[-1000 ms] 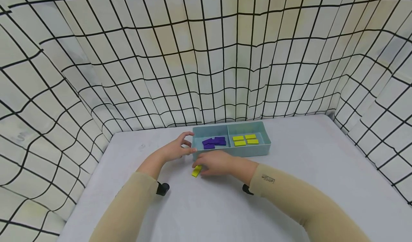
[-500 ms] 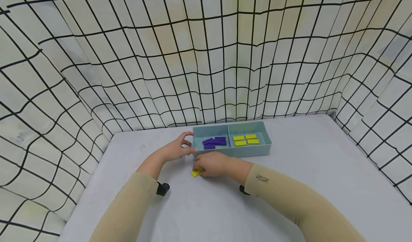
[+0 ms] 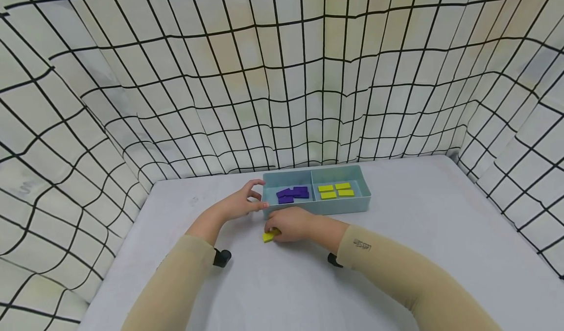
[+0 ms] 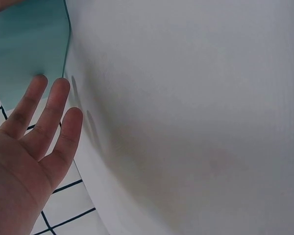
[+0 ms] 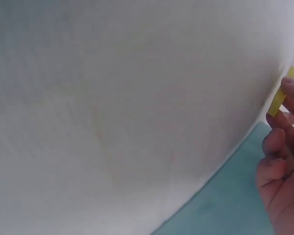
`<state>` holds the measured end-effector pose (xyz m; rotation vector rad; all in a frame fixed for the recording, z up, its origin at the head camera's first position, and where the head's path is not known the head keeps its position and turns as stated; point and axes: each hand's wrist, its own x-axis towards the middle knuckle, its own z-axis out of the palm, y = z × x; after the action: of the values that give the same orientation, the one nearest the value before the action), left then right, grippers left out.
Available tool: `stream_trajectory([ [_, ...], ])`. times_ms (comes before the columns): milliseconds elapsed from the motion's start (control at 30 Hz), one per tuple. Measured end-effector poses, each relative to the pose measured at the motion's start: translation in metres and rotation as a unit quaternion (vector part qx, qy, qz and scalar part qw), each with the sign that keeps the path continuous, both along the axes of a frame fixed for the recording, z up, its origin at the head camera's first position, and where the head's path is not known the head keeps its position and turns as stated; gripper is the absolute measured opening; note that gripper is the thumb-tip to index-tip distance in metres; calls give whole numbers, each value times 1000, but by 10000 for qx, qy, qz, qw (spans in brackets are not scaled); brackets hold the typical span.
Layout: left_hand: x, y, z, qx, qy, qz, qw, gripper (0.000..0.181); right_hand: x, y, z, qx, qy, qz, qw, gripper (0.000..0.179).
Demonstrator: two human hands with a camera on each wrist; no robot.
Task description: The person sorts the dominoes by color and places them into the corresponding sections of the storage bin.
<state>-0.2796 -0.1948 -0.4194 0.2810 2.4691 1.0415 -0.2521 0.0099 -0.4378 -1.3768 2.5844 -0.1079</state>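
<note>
A light blue two-section box (image 3: 317, 207) stands near the back of the table. My left hand (image 3: 234, 206) is at its left end, thumb tip touching the front left corner and forefinger near the left rim. The other fingers (image 4: 54, 107) look spread and fairly straight in the left wrist view. In front of the box, my right hand (image 3: 291, 224) pinches a yellow tile (image 3: 269, 236) between thumb and fingers; the right wrist view shows the tile (image 5: 283, 93) edge-on. Purple tiles (image 3: 293, 194) lie jumbled in the left section, several yellow tiles (image 3: 336, 191) in two rows in the right.
A white cloth covers the table (image 3: 418, 223). Behind and on both sides rises a white wall (image 3: 317, 81) with a black grid pattern. A divider (image 3: 313, 186) parts the box's two sections.
My right fingers have closed on the yellow tile, covering more of it, and the right forearm has shifted slightly left. My left hand and the box stay in place.
</note>
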Motion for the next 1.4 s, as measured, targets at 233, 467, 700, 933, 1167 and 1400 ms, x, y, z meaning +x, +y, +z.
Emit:
stream_trajectory([
  [233,-1,-2,-1,52,19,-15,10000,73,1,6,12,-272,-90,-75,9996,27],
  [467,0,-1,-1,37,14,-8,10000,74,2,18,21,-526,-172,-221,9982,27],
  [700,-2,-1,-2,53,-39,36,10000,74,1,41,29,-668,-232,-519,9961,28],
  [933,-3,-2,-2,8,-41,70,10000,74,-3,71,40,-831,-255,-943,9917,28],
  [1167,-2,-2,-2,70,-40,9,10000,75,-14,108,49,-1337,-132,-1129,9845,26],
  [1400,-3,-1,-2,78,-58,0,10000,73,-29,147,55,-1439,-136,-1502,9780,27],
])
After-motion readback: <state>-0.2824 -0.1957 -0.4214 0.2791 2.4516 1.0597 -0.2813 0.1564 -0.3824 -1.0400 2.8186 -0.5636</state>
